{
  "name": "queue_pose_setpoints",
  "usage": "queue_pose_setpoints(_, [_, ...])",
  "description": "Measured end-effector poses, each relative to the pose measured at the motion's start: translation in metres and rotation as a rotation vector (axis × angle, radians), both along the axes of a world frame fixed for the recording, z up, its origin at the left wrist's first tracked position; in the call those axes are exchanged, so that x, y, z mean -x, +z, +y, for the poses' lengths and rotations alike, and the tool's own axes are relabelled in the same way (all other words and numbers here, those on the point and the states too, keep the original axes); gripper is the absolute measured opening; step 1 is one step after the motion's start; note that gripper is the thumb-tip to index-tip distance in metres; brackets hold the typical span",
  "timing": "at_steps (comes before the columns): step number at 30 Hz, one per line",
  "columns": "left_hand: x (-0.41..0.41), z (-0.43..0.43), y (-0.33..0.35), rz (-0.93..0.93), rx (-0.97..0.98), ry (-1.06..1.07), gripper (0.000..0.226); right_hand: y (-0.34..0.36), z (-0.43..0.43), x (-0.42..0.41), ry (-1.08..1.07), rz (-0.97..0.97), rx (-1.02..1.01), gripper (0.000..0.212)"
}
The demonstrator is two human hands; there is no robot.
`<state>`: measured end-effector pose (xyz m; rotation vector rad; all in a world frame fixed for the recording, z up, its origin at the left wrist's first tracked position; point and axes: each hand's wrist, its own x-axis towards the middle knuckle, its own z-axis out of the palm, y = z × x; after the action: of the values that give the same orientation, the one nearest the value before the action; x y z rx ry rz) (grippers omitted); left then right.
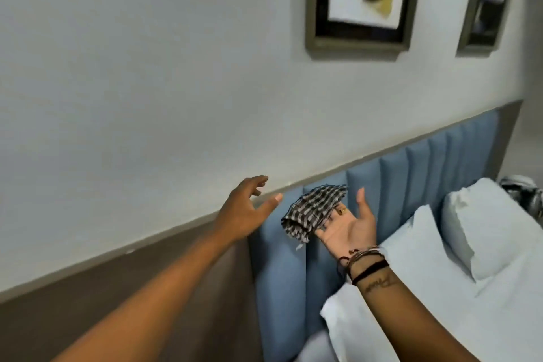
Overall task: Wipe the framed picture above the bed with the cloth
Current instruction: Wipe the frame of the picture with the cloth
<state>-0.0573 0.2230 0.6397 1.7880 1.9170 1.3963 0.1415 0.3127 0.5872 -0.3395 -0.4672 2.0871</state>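
A framed picture (357, 45) with a dark grey-green frame and a yellow-brown oval shape hangs on the white wall at the top, its upper part cut off. A black-and-white checked cloth (311, 214), folded, lies across the fingers of my right hand (351, 228), which is turned palm up with the thumb raised. My left hand (246, 210) is just left of the cloth, fingers spread, holding nothing and not touching it. Both hands are well below the picture, in front of the headboard's top edge.
A blue padded headboard (390, 185) runs along the wall under a grey ledge (147, 241). White pillows (482, 223) lie on the bed at the lower right. A second framed picture (482, 9) hangs further right. A patterned object (523, 194) sits at the right edge.
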Motion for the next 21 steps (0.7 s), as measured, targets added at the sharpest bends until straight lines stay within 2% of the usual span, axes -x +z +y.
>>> queue_pose_setpoints(3, [-0.002,0.011,0.059,0.269,-0.084,0.025,0.063,0.063,0.022,-0.004,-0.182,0.028,-0.057,0.076])
queue_pose_setpoints(8, [-0.011,0.055,0.159,0.902,-0.309,0.095,0.075,0.17,0.074,-0.013,-0.373,0.032,-0.222,0.049])
queue_pose_setpoints(10, [-0.018,0.082,0.204,1.084,-0.324,0.148,0.082,0.214,0.095,-0.013,-0.427,0.013,-0.3,0.044])
queue_pose_setpoints(14, [-0.023,0.134,0.298,1.302,-0.211,0.387,0.102,0.295,0.133,0.004,-0.52,-0.038,-0.421,0.039])
queue_pose_setpoints(19, [-0.03,0.174,0.397,1.439,-0.182,0.684,0.114,0.375,0.168,0.045,-0.69,-0.203,-0.715,0.066])
queue_pose_setpoints(21, [-0.033,0.185,0.43,1.522,-0.145,0.77,0.116,0.401,0.181,0.061,-0.794,-0.304,-0.792,0.067])
